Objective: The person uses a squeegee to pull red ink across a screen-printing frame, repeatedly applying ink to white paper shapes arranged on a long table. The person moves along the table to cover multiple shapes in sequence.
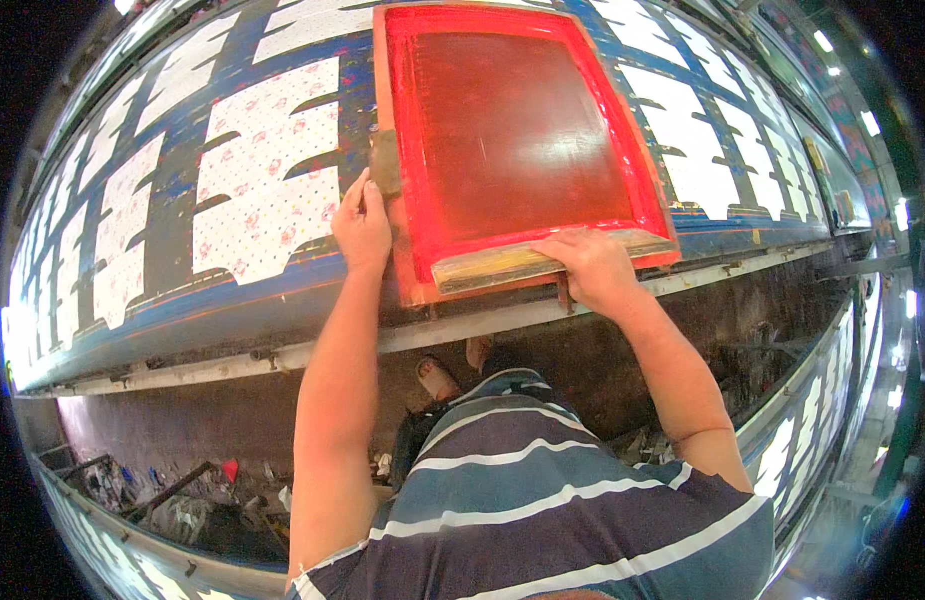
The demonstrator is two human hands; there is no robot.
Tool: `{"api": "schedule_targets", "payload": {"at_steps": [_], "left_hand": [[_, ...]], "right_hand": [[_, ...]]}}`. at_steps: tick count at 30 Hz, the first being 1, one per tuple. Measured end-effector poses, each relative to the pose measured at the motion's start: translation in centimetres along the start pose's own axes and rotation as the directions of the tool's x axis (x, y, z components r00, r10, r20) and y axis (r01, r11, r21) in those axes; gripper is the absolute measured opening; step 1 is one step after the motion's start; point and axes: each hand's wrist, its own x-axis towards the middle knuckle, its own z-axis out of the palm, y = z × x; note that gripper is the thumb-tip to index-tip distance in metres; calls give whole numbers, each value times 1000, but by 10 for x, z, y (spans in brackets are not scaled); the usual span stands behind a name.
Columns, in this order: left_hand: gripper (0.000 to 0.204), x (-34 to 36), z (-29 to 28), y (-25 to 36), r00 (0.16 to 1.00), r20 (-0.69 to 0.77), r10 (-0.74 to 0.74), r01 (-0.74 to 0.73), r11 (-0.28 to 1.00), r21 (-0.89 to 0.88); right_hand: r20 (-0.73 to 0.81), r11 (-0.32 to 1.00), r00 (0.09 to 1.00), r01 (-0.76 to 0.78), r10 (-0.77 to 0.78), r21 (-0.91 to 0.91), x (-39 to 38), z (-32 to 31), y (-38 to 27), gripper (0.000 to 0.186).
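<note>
A screen printing frame [512,140] with bright red ink round its border and a dark red mesh lies on the long table in front of me. My left hand [362,225] is at its left edge, fingers closed at a brownish patch [384,163] on the rim. Along the frame's near end lies a squeegee [502,265], a long worn bar streaked yellow and grey. My right hand [594,268] grips it toward its right half, fingers over the top and thumb side hidden. What lies under the frame cannot be seen.
Left of the frame, white cut fabric pieces with a small red floral print [267,170] lie flat on the dark blue table. Plain white pieces [682,140] lie to the right. A pale metal rail [282,355] runs along the table's near edge. Scraps [182,510] lie below, behind me.
</note>
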Motion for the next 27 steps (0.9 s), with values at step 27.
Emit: {"api": "schedule_targets", "payload": {"at_steps": [27], "left_hand": [[27,5,2,13,955,-18,-296,296,955,-20]], "right_hand": [[-157,985,987,16,-43,-172,432,46,283,50]]}}
